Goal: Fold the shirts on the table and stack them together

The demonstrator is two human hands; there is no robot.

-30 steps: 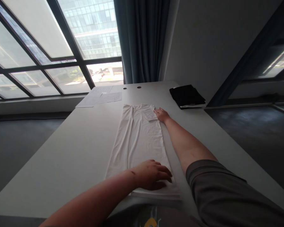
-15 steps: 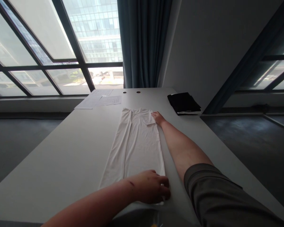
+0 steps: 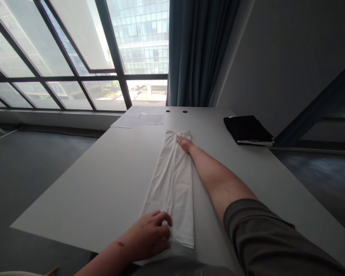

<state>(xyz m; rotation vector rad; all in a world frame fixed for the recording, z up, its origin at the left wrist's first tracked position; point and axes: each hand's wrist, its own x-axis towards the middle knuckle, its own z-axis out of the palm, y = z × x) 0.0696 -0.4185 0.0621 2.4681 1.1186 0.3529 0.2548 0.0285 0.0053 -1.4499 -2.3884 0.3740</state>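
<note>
White trousers (image 3: 182, 191) lie lengthwise on the white table, folded into a narrow strip with the waistband at the far end. A folded edge runs down the middle of the strip. My right hand (image 3: 184, 143) rests on the cloth just below the waistband, its fingers stretched out and lying flat. At the near end, my left hand (image 3: 151, 234) has curled fingers at the edge of the folded-over layer, closed on the cloth near the hem. Its palm side is hidden.
Printed sheets of paper (image 3: 151, 119) lie at the table's far left. On the far right sits a black folder (image 3: 248, 130) with white pages showing. Two round holes pierce the white table (image 3: 103, 184) at its far edge. A blue curtain (image 3: 195, 53) hangs behind.
Both hands have moved left across the trousers, bringing the right side over. The strip is now narrower. My right hand's fingers have flattened on the cloth. The view has turned slightly left.
</note>
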